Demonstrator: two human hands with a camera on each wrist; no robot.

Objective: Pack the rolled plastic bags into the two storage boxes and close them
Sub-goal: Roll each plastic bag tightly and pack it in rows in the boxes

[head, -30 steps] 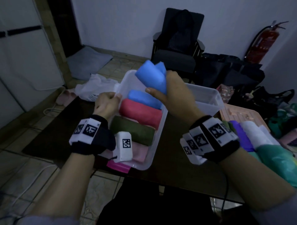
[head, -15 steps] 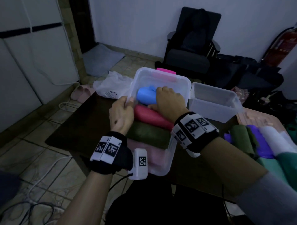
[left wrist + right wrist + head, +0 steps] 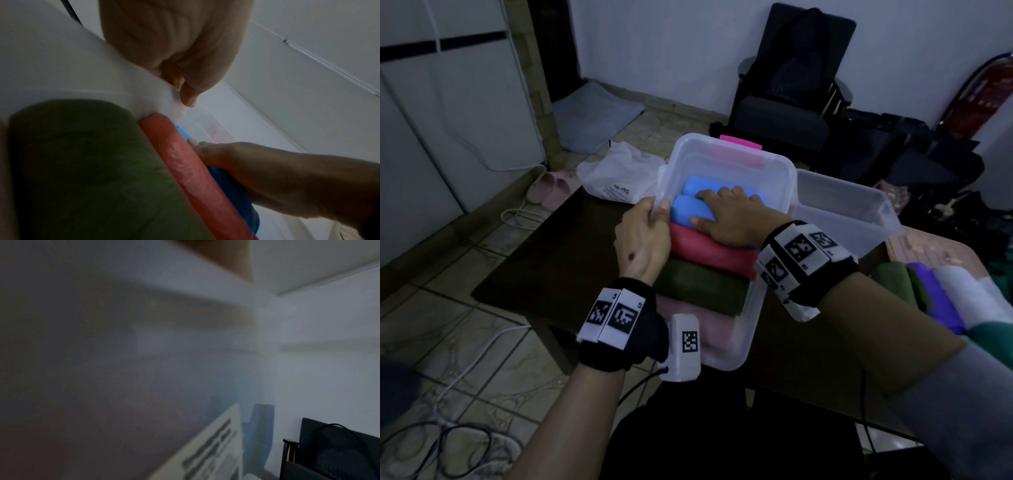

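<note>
blue rolls (image 3: 690, 209) | red roll (image 3: 709, 250) | green roll (image 3: 698, 291) | pink latch (image 3: 740, 141)

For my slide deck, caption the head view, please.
Right hand presses blue rolls into the storage box; left hand grips its rim.

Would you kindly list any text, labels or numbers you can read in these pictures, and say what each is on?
"ING": the end of a partly hidden word on the white plastic bag behind the box; the smaller line under it is too blurred to read.
Wrist band tags: black-and-white code squares, with tiny unreadable edge marks.
Right wrist view: dark print on a pale surface, too blurred to read.
</note>
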